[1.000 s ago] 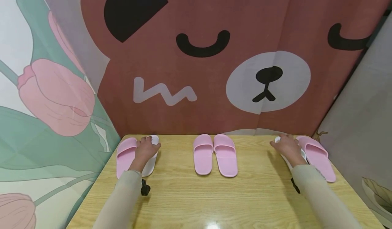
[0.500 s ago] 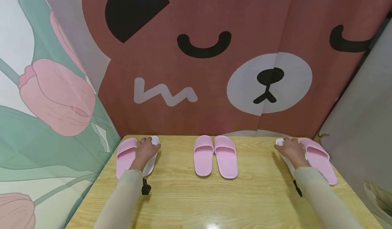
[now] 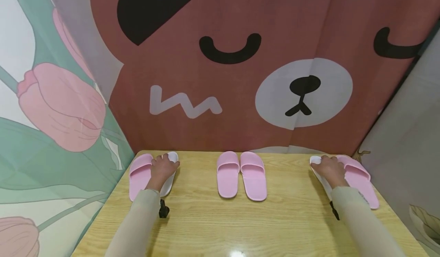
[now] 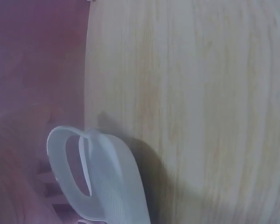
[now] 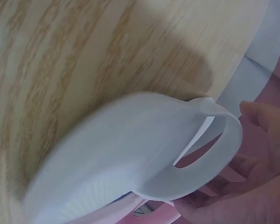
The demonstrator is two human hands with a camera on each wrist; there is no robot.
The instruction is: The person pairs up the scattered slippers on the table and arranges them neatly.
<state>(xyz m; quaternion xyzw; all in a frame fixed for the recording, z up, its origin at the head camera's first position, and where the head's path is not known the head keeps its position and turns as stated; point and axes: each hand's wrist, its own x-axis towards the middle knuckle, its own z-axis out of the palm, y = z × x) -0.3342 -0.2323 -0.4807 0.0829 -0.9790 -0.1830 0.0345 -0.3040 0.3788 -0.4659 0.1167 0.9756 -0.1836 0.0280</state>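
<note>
My left hand (image 3: 163, 171) grips a white slipper (image 3: 167, 187) across its strap at the left of the table. A pink slipper (image 3: 140, 175) lies right beside it, partly behind the hand. At the right, my right hand (image 3: 330, 170) holds another white slipper (image 5: 116, 144), with the thumb at one side of the strap and the fingers at the other. Against that one lies a second pink slipper (image 3: 361, 184). Much of both white slippers is hidden by the hands in the head view. The left wrist view shows the left slipper's strap (image 4: 65, 172) beside blurred fingers.
Two pink slippers (image 3: 227, 178) stand side by side at the table's back middle. Behind the wooden table (image 3: 237, 226) hangs a brown bear curtain (image 3: 185, 66). A tulip-print cloth (image 3: 62, 108) closes the left side and a grey cloth (image 3: 409, 134) the right.
My right hand has shifted slightly to the right with the white slipper, and the pink slipper beside it has moved a little too. The left hand has stayed almost still.
</note>
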